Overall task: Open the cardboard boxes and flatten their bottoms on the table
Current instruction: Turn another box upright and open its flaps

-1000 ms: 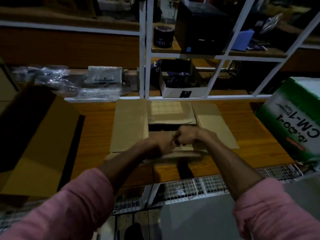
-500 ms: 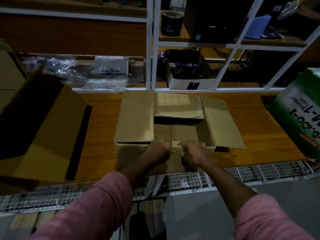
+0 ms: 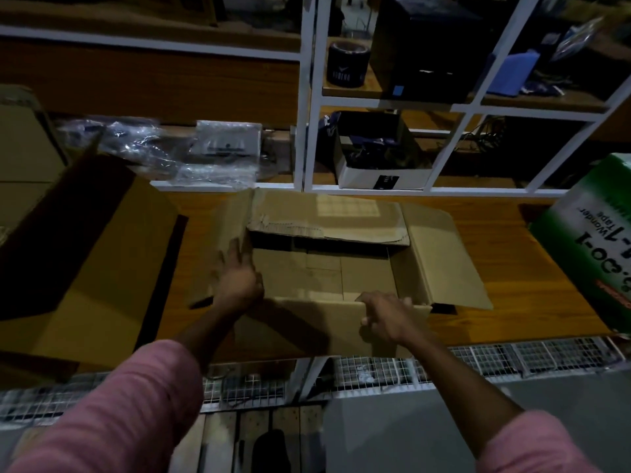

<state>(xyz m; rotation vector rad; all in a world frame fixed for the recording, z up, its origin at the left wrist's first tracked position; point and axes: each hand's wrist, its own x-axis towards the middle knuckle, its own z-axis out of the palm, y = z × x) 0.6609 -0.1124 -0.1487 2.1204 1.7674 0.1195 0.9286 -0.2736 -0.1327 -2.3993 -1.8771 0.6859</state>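
Observation:
A brown cardboard box [image 3: 321, 278] stands open on the wooden table [image 3: 512, 268], its four top flaps spread outward and its bottom panels showing inside. My left hand [image 3: 237, 274] lies with straight fingers against the inner face of the left flap. The near wall's top edge is gripped near its right corner by my right hand [image 3: 384, 315], fingers curled over it. A second, larger brown box [image 3: 85, 261] sits tilted at the left of the table.
A green and white carton [image 3: 594, 247] printed with tape lettering leans at the table's right end. White shelving [image 3: 309, 97] rises behind the table with a black-and-white box [image 3: 379, 155], a dark round tin and plastic bags. Wire mesh [image 3: 478, 360] runs below the front edge.
Both hands were together at the middle of the near wall. Now they have parted: the left moved up to the left flap, the right slid toward the right corner. The box is open wider.

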